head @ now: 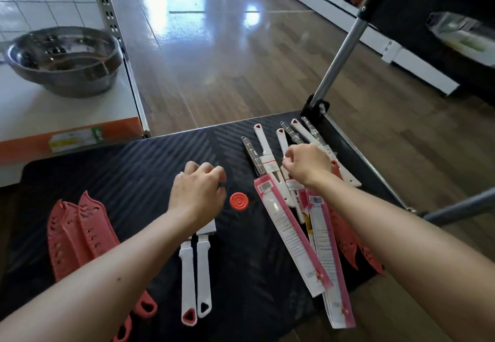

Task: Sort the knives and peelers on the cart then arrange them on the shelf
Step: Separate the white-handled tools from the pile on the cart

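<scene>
On the black ribbed cart deck (pixel 150 164), three red knives (pixel 80 231) lie side by side at the left. Two white-handled peelers (pixel 197 269) lie parallel in the middle, their heads under my left hand (pixel 198 191), whose fingers are curled above them; whether it grips anything I cannot tell. A mixed heap of white peelers (pixel 263 140), steel-handled tools (pixel 250 154) and pink-carded knife packs (pixel 289 237) fills the right side. My right hand (pixel 308 164) is down in that heap with fingers closed; what it holds is hidden. More red knives (pixel 348 245) lie under the packs.
A red round cap (pixel 238 201) sits between my hands. The white shelf (pixel 53 116) at the left carries a steel bowl (pixel 63 60) and has an orange price strip. The cart's grey handle post (pixel 340 55) rises at the back right. Wooden floor lies beyond.
</scene>
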